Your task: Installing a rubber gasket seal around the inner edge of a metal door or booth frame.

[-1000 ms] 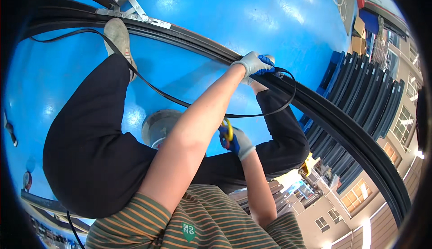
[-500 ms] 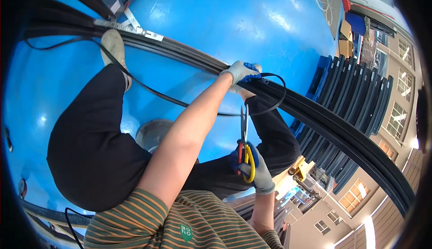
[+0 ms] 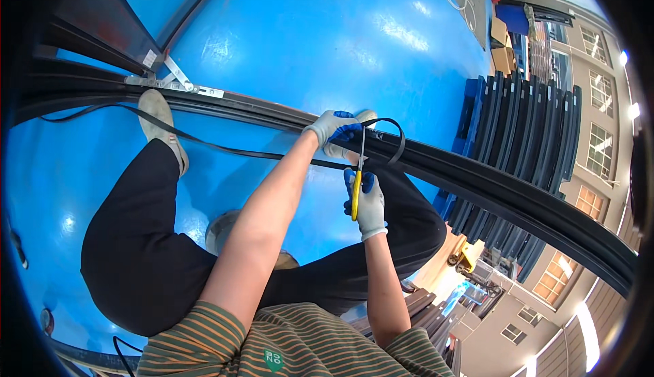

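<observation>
At the frame [image 3: 477, 172], the left hand [image 3: 336, 127] is clamped on the strip [image 3: 238, 151], which loops over the frame and trails on its near side, seemingly uncut, a long length loose. The right hand [image 3: 368, 206] grips the yellow-handled steel scissors [image 3: 357, 189], reaching toward the frame. The strip looks flat, rubbery; the frame long, ribbed, black.

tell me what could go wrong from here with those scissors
The scissors in the right hand point toward the left hand, so a slip might nick the gloved fingers. The black strip curls in a loop near the blades and could get snagged or cut in the wrong spot. The tips also look close to the long black profile, which they might scratch.
</observation>
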`<action>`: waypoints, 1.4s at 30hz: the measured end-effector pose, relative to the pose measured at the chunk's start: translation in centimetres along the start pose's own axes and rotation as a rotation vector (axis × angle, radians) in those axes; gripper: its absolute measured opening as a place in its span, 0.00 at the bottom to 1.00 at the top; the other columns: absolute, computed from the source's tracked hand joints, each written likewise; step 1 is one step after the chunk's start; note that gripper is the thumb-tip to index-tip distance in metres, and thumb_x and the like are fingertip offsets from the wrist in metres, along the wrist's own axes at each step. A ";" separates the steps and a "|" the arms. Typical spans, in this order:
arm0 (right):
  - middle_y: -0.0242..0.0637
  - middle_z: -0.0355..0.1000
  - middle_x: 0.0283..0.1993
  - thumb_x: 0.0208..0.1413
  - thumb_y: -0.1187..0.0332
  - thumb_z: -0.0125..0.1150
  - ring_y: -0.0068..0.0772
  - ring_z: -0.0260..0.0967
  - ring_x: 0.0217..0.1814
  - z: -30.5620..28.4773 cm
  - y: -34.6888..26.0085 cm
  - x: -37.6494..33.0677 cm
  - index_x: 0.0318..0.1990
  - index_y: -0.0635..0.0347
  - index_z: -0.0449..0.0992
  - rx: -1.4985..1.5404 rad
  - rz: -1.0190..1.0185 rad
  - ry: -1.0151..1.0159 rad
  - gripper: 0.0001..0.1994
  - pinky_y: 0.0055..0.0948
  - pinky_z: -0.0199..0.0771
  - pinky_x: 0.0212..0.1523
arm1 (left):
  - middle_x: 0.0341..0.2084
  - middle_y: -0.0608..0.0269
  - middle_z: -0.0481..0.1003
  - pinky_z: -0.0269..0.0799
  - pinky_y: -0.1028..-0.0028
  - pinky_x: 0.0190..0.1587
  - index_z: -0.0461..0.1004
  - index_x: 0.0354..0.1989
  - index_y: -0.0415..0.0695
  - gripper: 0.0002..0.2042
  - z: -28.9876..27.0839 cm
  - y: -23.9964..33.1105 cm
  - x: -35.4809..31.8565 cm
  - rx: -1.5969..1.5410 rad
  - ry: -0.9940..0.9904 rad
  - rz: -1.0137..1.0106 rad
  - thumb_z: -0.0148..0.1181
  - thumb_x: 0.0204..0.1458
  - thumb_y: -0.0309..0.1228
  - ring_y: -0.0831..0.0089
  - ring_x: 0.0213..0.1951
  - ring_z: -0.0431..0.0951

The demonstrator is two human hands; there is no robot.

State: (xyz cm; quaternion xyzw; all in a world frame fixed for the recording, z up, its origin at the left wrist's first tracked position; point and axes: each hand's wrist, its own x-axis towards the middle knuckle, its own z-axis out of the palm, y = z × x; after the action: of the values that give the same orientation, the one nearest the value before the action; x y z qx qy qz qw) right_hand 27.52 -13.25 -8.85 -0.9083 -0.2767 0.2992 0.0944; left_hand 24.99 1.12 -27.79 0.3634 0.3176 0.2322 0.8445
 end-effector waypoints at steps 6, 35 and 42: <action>0.47 0.78 0.30 0.58 0.54 0.67 0.39 0.77 0.28 0.8 2.1 1.5 0.47 0.68 0.73 -0.095 -0.054 0.071 0.23 0.31 0.75 0.27 | 0.27 0.72 0.76 0.70 0.78 0.41 0.82 0.31 0.41 0.14 -0.2 0.7 -0.2 -0.084 0.029 -0.102 0.69 0.48 0.40 0.77 0.31 0.72; 0.45 0.80 0.33 0.54 0.54 0.71 0.43 0.76 0.27 1.3 1.4 2.3 0.39 0.68 0.77 -0.529 -0.288 0.237 0.22 0.33 0.73 0.30 | 0.26 0.69 0.75 0.70 0.77 0.38 0.82 0.32 0.40 0.19 -1.3 -2.2 2.7 -0.066 0.040 -0.184 0.70 0.41 0.44 0.75 0.29 0.70; 0.43 0.79 0.31 0.54 0.58 0.73 0.36 0.73 0.25 1.7 2.4 2.6 0.38 0.69 0.77 -0.354 -0.322 0.208 0.20 0.30 0.73 0.29 | 0.26 0.69 0.75 0.69 0.78 0.36 0.82 0.34 0.39 0.20 -1.3 -1.1 2.0 -0.138 -0.020 -0.191 0.69 0.42 0.46 0.76 0.28 0.70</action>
State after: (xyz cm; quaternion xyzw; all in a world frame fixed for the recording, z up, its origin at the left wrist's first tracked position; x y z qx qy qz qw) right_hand 29.32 -13.80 -12.30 -0.8808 -0.4547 0.1320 0.0087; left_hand 25.63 2.27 -30.08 0.2746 0.3255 0.1681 0.8891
